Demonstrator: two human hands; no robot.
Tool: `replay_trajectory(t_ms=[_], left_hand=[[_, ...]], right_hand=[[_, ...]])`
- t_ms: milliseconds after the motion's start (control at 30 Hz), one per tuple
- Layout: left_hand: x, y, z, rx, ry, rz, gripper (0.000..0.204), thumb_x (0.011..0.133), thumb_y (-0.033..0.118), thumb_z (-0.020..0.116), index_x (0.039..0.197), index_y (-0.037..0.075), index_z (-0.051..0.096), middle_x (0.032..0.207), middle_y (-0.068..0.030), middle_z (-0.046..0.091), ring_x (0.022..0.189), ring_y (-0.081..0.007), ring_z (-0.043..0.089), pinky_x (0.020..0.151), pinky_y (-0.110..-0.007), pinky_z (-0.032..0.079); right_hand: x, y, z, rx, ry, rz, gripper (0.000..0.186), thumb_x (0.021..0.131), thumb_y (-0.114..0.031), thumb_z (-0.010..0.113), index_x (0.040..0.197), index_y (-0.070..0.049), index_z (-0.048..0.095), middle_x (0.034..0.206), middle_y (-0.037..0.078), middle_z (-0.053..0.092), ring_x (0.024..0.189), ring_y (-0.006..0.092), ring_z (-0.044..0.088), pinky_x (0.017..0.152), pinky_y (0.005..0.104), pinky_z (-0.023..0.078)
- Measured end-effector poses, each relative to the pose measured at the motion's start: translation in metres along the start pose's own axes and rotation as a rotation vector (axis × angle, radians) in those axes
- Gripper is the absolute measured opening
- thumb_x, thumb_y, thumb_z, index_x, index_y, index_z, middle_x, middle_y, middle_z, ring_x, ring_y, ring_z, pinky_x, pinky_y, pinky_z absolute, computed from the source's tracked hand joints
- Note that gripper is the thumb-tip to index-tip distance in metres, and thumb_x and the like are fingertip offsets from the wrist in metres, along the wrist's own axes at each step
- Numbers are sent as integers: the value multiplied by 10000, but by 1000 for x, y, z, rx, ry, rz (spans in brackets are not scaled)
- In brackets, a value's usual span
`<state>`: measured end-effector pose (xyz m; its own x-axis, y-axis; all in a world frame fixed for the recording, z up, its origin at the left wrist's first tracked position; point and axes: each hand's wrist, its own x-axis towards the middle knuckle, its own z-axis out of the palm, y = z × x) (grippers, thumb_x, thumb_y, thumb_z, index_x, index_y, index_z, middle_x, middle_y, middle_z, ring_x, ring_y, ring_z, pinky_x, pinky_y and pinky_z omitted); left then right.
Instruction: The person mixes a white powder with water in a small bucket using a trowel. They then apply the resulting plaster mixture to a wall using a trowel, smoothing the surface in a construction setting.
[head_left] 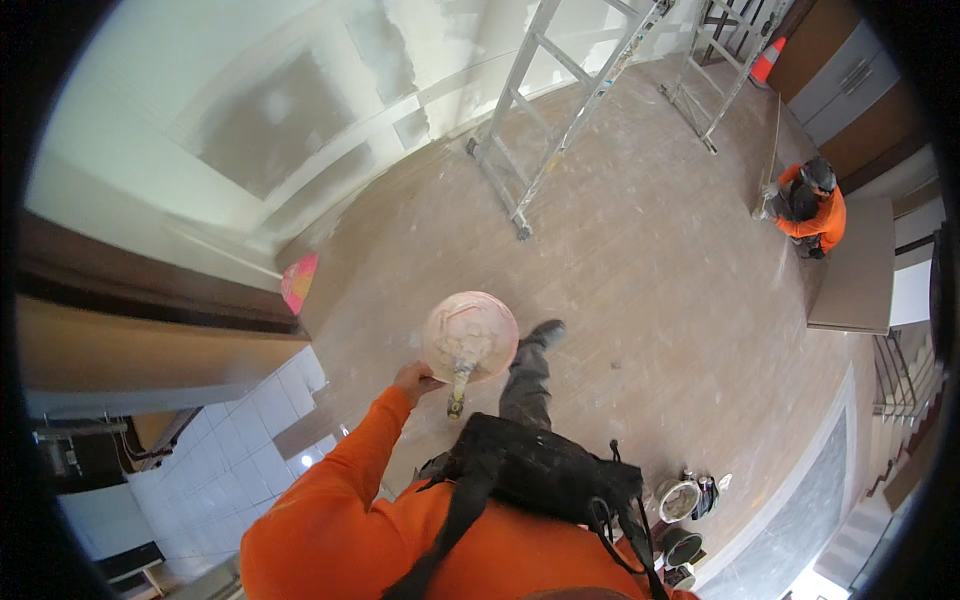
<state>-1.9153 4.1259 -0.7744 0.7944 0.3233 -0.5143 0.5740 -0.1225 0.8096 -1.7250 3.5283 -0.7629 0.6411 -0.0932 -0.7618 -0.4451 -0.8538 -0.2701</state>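
Note:
My left hand (415, 379) grips the rim of a pale pink round bowl (470, 317), holding it out over the floor beside my grey-trousered leg. Lumpy pale compound fills the bowl, and a putty knife (459, 392) lies in it with its dark-tipped handle sticking out over the near rim. My orange sleeve runs up to the left hand from the lower edge. A black bag (545, 470) hangs across my front. My right hand is not visible.
Two stepladders (540, 130) (705, 110) stand by the patched wall (300, 110). A co-worker in orange (822, 215) crouches at right beside a large board (855, 270). Buckets (682, 545) sit lower right, near a staircase. A pink object (298, 282) lies at left; a cone (768, 58) stands behind.

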Motion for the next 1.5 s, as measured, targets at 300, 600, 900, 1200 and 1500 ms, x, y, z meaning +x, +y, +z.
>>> replay_trajectory(t_ms=[300, 600, 900, 1200, 1500], left_hand=[[109, 38, -144, -1157, 483, -258, 479, 796, 80, 509, 1251, -67, 541, 1243, -178, 622, 1130, -332, 619, 1017, -477, 512], [239, 40, -259, -856, 607, -223, 503, 812, 115, 507, 1292, -39, 512, 1296, -162, 595, 1204, -328, 576, 1059, -491, 466], [400, 81, -350, -1151, 646, -414, 560, 776, 92, 508, 1323, -25, 484, 1274, -141, 609, 1098, -305, 652, 941, -443, 572], [494, 81, -402, -1173, 583, -365, 546, 761, 76, 528, 1293, -40, 505, 1224, -144, 628, 1087, -311, 652, 950, -445, 566], [513, 125, -406, -1076, 609, -341, 411, 789, 89, 533, 1178, -42, 550, 1181, -163, 638, 1058, -319, 653, 947, -463, 560]], right_hand=[[252, -393, 41, -713, -116, -722, 423, 913, -398, 526, 1010, -29, 709, 1017, 243, 691, 984, 430, 641, 873, 513, 494], [361, -917, 105, -1606, -207, -1138, 308, 732, -236, 720, 1001, -93, 766, 1178, 163, 691, 1171, 344, 604, 1021, 419, 470], [438, -1005, 173, -1748, -456, -554, 482, 771, -276, 744, 1216, -103, 675, 1337, 129, 606, 1237, 318, 575, 1022, 470, 469], [533, -913, 194, -1830, -469, -487, 613, 836, -319, 715, 1400, -134, 561, 1543, 121, 397, 1428, 366, 352, 1086, 528, 393], [586, -740, 104, -1245, -249, 15, 851, 875, -272, 672, 1576, -199, 195, 1625, 120, 213, 1495, 354, 193, 1173, 544, 293]])
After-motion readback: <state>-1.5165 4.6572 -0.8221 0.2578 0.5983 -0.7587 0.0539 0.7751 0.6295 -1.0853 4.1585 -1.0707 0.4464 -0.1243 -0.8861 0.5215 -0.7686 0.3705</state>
